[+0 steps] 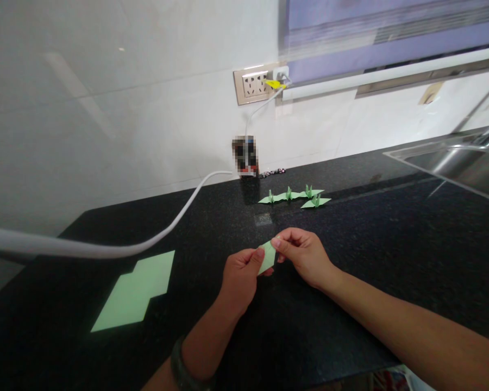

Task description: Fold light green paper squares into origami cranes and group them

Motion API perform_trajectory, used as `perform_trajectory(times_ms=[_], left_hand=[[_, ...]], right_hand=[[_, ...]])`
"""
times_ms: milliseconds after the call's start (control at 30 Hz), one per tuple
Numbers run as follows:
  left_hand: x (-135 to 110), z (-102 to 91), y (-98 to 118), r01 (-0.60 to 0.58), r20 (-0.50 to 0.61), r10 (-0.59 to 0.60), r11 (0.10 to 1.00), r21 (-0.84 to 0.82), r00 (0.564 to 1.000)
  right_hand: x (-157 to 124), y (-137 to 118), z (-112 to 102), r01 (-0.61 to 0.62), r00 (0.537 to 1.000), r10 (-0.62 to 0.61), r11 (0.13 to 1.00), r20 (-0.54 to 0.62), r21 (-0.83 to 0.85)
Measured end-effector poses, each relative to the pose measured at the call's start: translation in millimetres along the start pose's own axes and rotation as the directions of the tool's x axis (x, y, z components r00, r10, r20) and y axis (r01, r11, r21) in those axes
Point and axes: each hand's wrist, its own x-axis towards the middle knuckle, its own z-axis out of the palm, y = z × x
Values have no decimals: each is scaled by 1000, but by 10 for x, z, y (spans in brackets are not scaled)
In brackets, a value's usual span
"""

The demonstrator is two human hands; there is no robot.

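Observation:
A folded piece of light green paper [268, 258] is held up above the black countertop between my two hands. My left hand [242, 274] grips its left side, the thumb lying on top and fingers beneath. With thumb and forefinger, my right hand [303, 252] pinches its upper right corner. Beyond my hands, several green paper cranes [289, 194] stand grouped on the counter. To my left lie flat sheets of the same green paper [136, 290], partly overlapping.
A white cable [146, 247] arches over the counter's left side. By the wall stands a pixelated object [245, 156], with a beaded string [273, 172] beside it. A wall socket [254, 85] holds a plug. The metal sink [464, 163] is at the right.

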Motion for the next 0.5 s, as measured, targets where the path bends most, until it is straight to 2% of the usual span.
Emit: perform_trajectory(times_ms=[167,367,500], left_hand=[[13,6,-2,-12,20,14,995,-95,1000],[-4,-10,26,-98,-63,99,995,16,993],[-18,5,9,-62,30,63,998,-24,998]], right_hand=[[-12,-13,14,0,1000,0,1000,-22,-2],[-31,-12,33,7,999,-8,1000,-33,-8],[-16,-5,28,14,997,-14,1000,-78,4]])
